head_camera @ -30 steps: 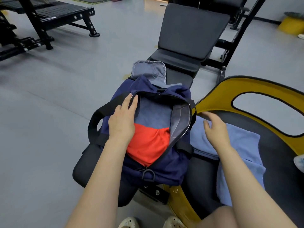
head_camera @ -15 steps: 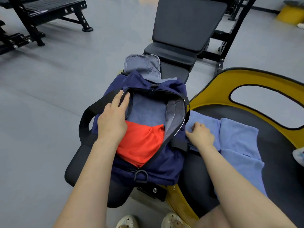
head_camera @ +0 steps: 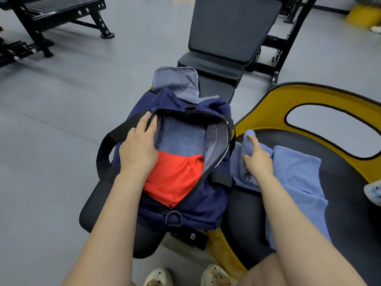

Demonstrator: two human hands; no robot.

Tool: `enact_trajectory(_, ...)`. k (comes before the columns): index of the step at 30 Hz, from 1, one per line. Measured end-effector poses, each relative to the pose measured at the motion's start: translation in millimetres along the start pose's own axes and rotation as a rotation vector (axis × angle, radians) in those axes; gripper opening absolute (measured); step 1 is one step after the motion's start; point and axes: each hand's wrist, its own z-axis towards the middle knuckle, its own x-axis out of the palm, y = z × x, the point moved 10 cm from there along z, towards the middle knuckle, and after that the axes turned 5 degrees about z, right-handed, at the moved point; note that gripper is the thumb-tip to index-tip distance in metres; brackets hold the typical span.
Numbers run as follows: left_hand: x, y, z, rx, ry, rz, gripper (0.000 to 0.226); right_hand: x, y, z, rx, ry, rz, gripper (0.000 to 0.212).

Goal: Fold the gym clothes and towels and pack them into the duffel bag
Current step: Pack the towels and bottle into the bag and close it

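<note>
With my left hand [head_camera: 140, 147] flat on the duffel bag [head_camera: 185, 199] rim and my right hand [head_camera: 256, 159] pinching the blue towel [head_camera: 296, 174] beside it, I judge the fold may unravel when lifted.

A black padded weight bench with an inclined backrest [head_camera: 231, 32] stands on a smooth grey floor [head_camera: 61, 120], its metal frame reaching off to the right. To the right sits a curved yellow-rimmed piece of equipment with a black padded surface [head_camera: 309, 96] and an oval cut-out. At upper left stands a black metal bench frame with bolted legs [head_camera: 51, 15]. A blurred yellow round object [head_camera: 362, 15] lies far off at upper right. A pair of cream perforated clogs [head_camera: 185, 276] shows at the bottom edge.
</note>
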Motion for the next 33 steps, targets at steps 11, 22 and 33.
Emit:
enact_trajectory(11,1.4,0.9,1.0,-0.008,-0.028,-0.012,0.067,8.3,-21.6,-2.3,0.099,-0.052,0.407,0.05)
enact_trajectory(22,3.4,3.7,1.7,-0.019,-0.018,-0.026,0.068,9.9,-82.2,4.3,0.432,-0.013,0.318,0.044)
enact_trajectory(33,4.0,3.3,2.9,-0.015,-0.035,-0.038,0.067,24.2,-80.1,7.5,0.462,0.04,0.417,0.059)
